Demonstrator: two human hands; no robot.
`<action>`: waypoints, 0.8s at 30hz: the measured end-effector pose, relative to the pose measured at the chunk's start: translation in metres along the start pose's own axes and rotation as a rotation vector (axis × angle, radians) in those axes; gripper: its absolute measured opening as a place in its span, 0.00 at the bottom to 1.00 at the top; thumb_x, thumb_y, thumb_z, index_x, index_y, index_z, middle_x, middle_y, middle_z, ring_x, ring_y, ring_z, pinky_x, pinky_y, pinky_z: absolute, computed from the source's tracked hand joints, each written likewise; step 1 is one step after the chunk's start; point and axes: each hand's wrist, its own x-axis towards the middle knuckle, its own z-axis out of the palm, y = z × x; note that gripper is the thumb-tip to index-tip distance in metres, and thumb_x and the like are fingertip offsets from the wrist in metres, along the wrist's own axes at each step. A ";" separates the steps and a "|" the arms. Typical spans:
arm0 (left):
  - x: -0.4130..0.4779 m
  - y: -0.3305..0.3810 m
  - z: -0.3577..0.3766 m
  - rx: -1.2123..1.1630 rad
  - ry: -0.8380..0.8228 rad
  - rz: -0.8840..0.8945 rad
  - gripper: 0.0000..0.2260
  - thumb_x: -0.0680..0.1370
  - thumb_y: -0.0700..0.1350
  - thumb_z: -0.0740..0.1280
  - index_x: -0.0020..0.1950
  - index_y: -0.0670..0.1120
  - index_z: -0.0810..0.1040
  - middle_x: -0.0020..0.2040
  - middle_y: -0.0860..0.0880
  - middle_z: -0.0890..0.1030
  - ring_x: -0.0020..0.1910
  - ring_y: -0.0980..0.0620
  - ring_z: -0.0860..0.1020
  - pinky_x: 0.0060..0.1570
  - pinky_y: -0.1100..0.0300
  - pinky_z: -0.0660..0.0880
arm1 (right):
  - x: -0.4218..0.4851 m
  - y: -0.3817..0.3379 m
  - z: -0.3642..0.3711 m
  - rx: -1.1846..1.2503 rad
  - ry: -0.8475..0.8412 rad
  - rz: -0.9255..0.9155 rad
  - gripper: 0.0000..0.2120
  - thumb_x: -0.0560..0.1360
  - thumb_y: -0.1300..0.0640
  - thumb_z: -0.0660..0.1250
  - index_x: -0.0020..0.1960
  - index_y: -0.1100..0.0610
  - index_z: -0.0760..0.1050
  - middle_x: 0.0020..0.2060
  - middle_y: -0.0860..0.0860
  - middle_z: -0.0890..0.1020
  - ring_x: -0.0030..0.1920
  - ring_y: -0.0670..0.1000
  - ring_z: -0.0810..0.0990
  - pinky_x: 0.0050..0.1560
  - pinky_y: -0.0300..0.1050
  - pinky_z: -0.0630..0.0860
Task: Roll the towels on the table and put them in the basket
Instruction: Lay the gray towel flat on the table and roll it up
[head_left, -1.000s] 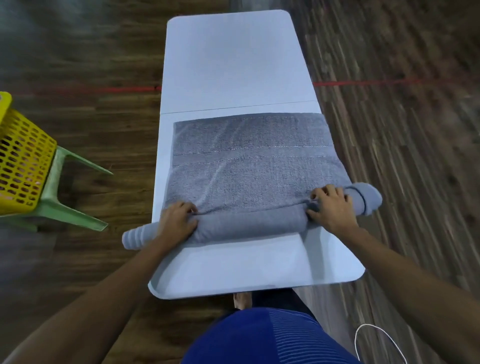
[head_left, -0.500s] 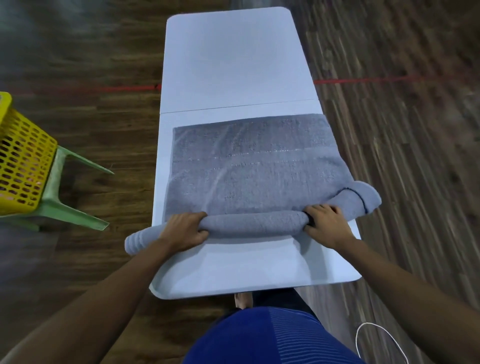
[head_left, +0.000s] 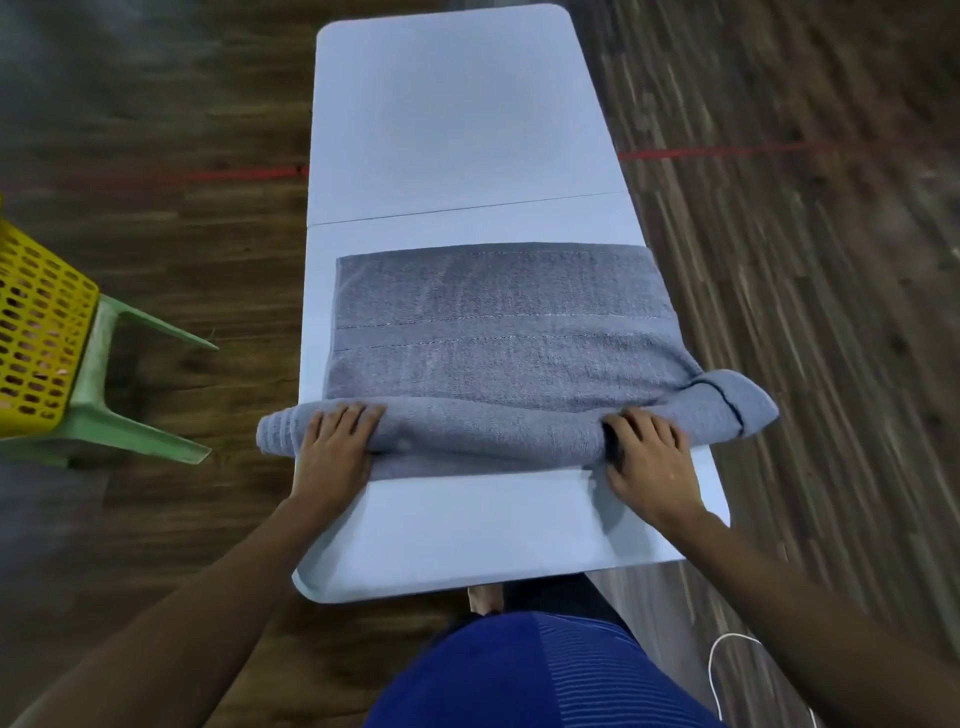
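A grey towel (head_left: 498, 332) lies across the white table (head_left: 457, 114), its near part rolled into a thick tube (head_left: 488, 434) whose ends overhang both table sides. My left hand (head_left: 335, 447) presses on the roll's left part with fingers laid fairly straight over it. My right hand (head_left: 649, 460) rests on the right part, fingers curved over the roll and thumb tucked at its near side. The far part of the towel lies flat and unrolled. The yellow perforated basket (head_left: 36, 332) stands at the far left edge on a green stool.
The green plastic stool (head_left: 111, 395) under the basket stands on the dark wooden floor left of the table. A red line (head_left: 727, 150) crosses the floor. A white cable (head_left: 719, 670) lies at the lower right. My blue-clad body is at the bottom.
Both hands have moved from gripping the roll's near side to lying on top of it. The roll has advanced away from me and grown thicker; less flat towel is left.
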 end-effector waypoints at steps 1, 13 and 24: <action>0.000 0.000 0.000 -0.022 0.011 -0.019 0.24 0.71 0.43 0.63 0.67 0.44 0.74 0.62 0.42 0.78 0.62 0.39 0.74 0.63 0.41 0.68 | 0.000 0.001 0.001 -0.001 -0.015 -0.016 0.23 0.65 0.53 0.72 0.60 0.54 0.74 0.56 0.52 0.77 0.57 0.56 0.74 0.59 0.52 0.65; 0.028 0.002 -0.020 -0.239 0.241 -0.195 0.16 0.75 0.49 0.58 0.54 0.42 0.78 0.50 0.41 0.80 0.49 0.39 0.76 0.53 0.46 0.71 | 0.080 0.021 -0.028 0.072 -0.160 0.181 0.20 0.72 0.46 0.69 0.61 0.51 0.73 0.58 0.55 0.76 0.61 0.58 0.71 0.61 0.56 0.62; 0.035 0.022 -0.015 -0.203 -0.041 0.050 0.21 0.67 0.53 0.62 0.57 0.45 0.77 0.51 0.43 0.82 0.49 0.40 0.79 0.54 0.47 0.72 | 0.064 0.035 -0.011 0.049 -0.242 -0.067 0.24 0.66 0.44 0.65 0.61 0.48 0.72 0.56 0.48 0.80 0.60 0.54 0.76 0.64 0.51 0.58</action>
